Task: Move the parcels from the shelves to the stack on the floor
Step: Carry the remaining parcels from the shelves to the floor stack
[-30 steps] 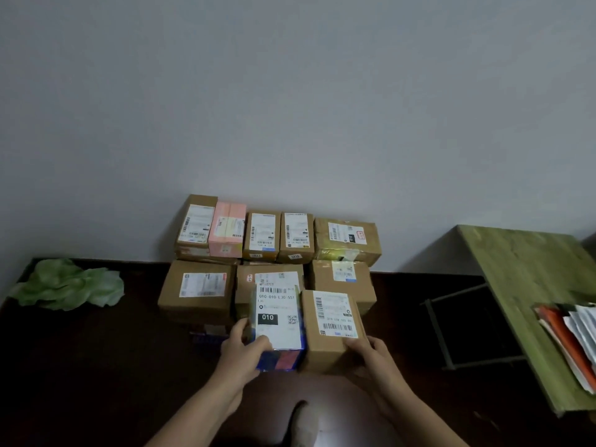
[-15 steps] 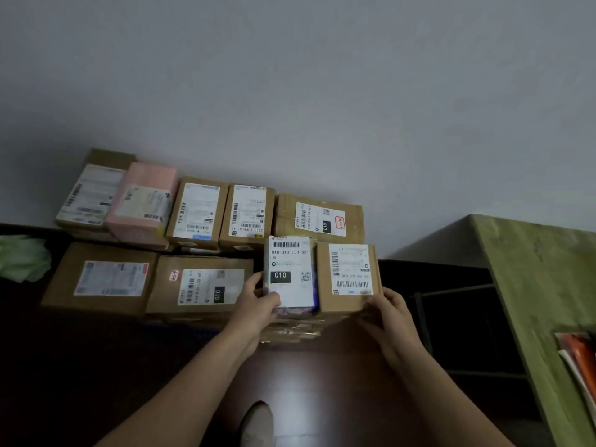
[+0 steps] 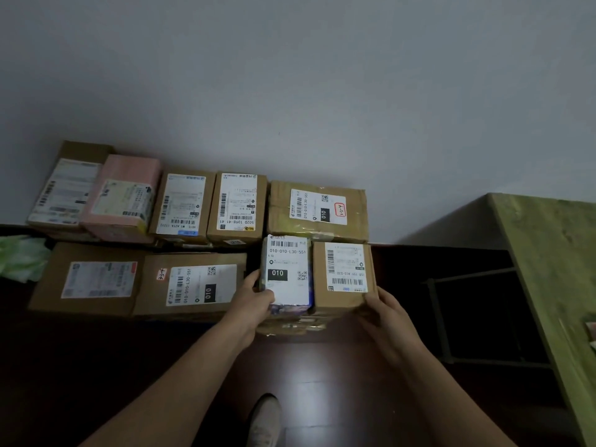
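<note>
A white-labelled parcel (image 3: 287, 272), marked 010, is found at the near right end of the stack (image 3: 190, 285) on the floor (image 3: 322, 366), directly above a lower carton (image 3: 290, 325). Whether it rests fully on that carton cannot be told. It is gripped at its 9 o'clock edge by the left hand (image 3: 254, 298), with the thumb laid on the label and the fingers curled round the side. A brown parcel (image 3: 343, 275) is set against it at 3 o'clock. That parcel's near right corner, at 5 o'clock, is held by the right hand (image 3: 383, 314), fingers curled about it. At 12 o'clock a rear row of cartons (image 3: 237, 204) is ranged against the wall (image 3: 290, 91), with a pink parcel (image 3: 125, 195) toward 10 o'clock. A green table (image 3: 548, 253) is seen at 3 o'clock, a shoe (image 3: 266, 417) at 6 o'clock, and crumpled green material (image 3: 19, 256) at 9 o'clock.
</note>
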